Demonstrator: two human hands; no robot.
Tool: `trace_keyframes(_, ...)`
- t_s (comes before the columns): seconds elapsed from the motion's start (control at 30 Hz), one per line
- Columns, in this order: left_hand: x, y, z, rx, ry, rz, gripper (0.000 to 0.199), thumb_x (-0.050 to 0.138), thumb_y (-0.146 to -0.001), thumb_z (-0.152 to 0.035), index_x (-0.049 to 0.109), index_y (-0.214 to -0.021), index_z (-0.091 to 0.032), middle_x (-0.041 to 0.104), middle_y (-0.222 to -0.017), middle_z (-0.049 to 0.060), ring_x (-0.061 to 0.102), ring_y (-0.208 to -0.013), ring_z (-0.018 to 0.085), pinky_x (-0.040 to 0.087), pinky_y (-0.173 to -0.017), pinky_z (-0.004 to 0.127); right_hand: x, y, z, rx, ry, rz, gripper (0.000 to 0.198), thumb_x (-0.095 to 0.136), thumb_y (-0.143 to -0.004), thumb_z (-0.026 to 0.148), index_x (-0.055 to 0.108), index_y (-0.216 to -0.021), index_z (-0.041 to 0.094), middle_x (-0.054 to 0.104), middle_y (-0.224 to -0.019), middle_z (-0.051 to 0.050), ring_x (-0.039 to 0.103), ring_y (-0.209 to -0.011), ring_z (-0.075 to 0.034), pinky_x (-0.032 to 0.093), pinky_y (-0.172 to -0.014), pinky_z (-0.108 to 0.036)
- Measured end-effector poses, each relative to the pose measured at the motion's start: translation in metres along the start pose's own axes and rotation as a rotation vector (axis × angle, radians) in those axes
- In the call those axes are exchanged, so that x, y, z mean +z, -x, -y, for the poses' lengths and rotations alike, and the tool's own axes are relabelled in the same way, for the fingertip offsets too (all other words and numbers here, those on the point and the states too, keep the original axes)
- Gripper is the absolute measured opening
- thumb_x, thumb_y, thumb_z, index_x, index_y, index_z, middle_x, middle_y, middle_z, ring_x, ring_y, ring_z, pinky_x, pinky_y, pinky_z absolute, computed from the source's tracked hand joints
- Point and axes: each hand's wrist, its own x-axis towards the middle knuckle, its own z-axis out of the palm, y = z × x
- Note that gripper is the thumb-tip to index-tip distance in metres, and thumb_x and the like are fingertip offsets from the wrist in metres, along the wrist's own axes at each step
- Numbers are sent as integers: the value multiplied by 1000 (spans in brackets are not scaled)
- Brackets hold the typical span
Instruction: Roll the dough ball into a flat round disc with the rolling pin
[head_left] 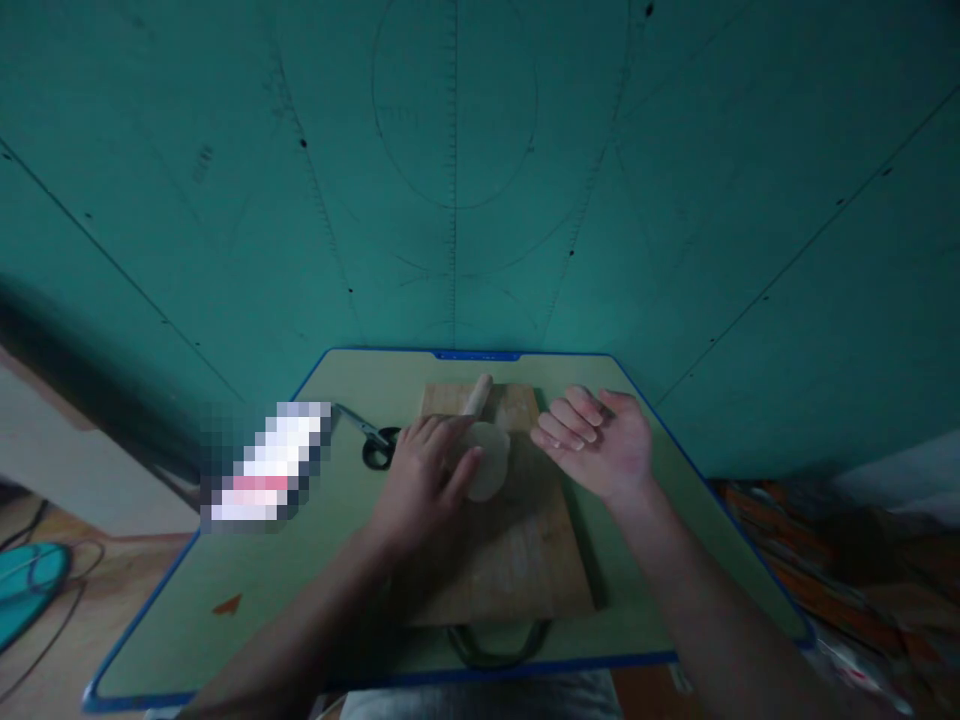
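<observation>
A thin round dough wrapper point(491, 462) lies on the wooden cutting board point(510, 560). My left hand point(424, 470) rests over its left side, thumb across the dough and the other fingers stretched beyond, apart from the thumb. The lower part of a pale rolling pin point(480, 395) disappears behind the wrapper and my fingers. To the right of the board my right hand point(600, 440) is raised with palm turned up, fingers loosely curled and thumb apart; I see nothing in it. Black-handled scissors point(380, 448) lie just left of my left hand.
The pale green table point(300, 600) has a blue rim and stands against a green marked wall point(465, 200). A blurred-out bright phone-like object point(270, 465) sits at the left edge. A small orange triangular piece point(227, 604) lies front left. The board's dark handle point(499, 660) points toward me.
</observation>
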Motion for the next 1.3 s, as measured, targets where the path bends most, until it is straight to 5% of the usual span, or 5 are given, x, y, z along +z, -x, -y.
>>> trace_keyframes(0.17, 2, 3, -10, 63, 144, 8, 23, 47, -94, -32, 65, -98, -18, 69, -102, 10, 59, -102, 23, 42, -92, 39, 7, 7, -11, 10, -20, 123, 56, 59, -78, 45, 19, -48, 20, 18, -39, 9, 17, -39, -8, 35, -58, -29)
trace_keyframes(0.37, 4, 6, -19, 119, 284, 202, 32, 49, -93, -43, 65, -79, -19, 68, -86, 7, 60, -92, 23, 38, -98, 43, 21, 14, -27, 79, 64, 175, 60, 57, -78, 51, 22, -41, 20, 19, -35, 7, 20, -38, -8, 35, -58, -31)
trace_keyframes(0.57, 6, 5, -19, 57, 349, 241, 32, 53, -92, -42, 61, -70, -20, 65, -80, 7, 58, -85, 22, 42, -87, 38, 20, 14, -33, 107, 60, 221, 58, 58, -79, 50, 24, -42, 21, 20, -36, 7, 22, -38, -9, 35, -57, -30)
trace_keyframes(1.3, 3, 4, -15, 119, 359, 274, 17, 55, -88, -30, 65, -82, -18, 65, -83, 6, 56, -85, 21, 42, -83, 39, 20, 11, -32, 78, -80, 240, 56, 56, -82, 42, 22, -44, 19, 20, -36, 9, 18, -36, -6, 30, -51, -27)
